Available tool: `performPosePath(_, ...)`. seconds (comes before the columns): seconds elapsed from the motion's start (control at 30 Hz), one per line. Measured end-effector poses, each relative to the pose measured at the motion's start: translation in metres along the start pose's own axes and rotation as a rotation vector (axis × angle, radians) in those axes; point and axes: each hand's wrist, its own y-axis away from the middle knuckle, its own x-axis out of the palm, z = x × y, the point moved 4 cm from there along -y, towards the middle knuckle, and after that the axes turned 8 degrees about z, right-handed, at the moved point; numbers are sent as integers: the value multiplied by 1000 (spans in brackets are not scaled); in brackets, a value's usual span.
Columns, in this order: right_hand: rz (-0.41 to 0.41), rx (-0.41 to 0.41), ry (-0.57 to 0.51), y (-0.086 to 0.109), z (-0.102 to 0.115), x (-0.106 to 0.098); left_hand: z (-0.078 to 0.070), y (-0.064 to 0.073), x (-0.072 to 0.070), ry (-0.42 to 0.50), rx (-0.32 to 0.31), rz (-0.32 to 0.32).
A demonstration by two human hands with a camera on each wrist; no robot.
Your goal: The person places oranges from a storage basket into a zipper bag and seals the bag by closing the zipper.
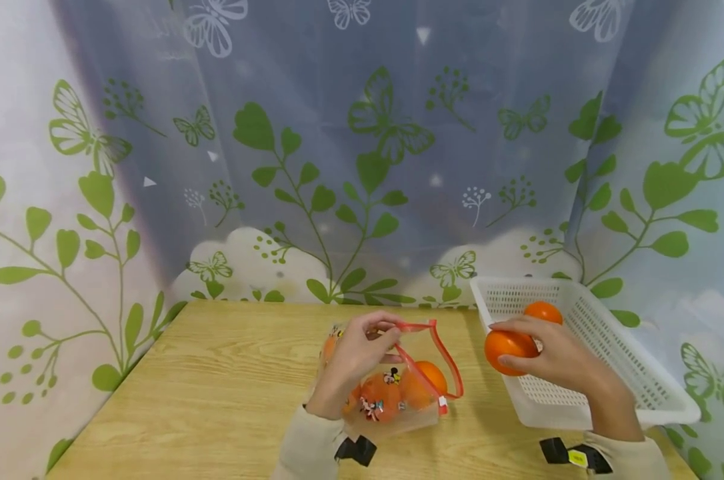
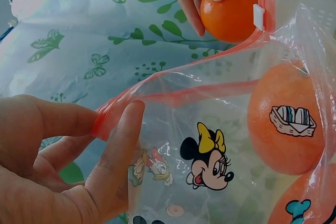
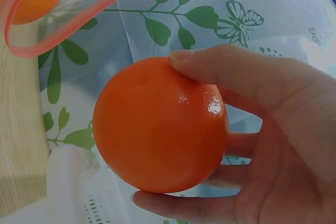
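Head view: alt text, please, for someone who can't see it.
A right hand holds an orange by the left side of a white basket, while the left hand pinches the red edge of a clear bag of oranges. Another orange lies in the basket.

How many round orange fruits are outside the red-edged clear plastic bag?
2: one round orange fruit in the person's right hand, another inside the white perforated plastic basket; the hand may hide more.

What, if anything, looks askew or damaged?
Nothing stands out: the left hand holds a clear, red-rimmed plastic bag open, the right hand grips a round orange fruit, and the white perforated plastic basket sits upright. No spill shows.
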Motion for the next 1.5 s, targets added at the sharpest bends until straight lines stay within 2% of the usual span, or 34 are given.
performPosePath(0.2,-2,-1,16,-2,7,2,1,0,-1,5,11,11)
performPosePath(0.47,22,-12,-24,-4,13,6,2,0,0,45,-5,20)
performPosePath(0.87,6,-51,-32,-7,19,7,1,-1,-1,33,4,12)
performPosePath(1.5,25,-54,-67,-8,23,11,1,1,1,1,12,15)
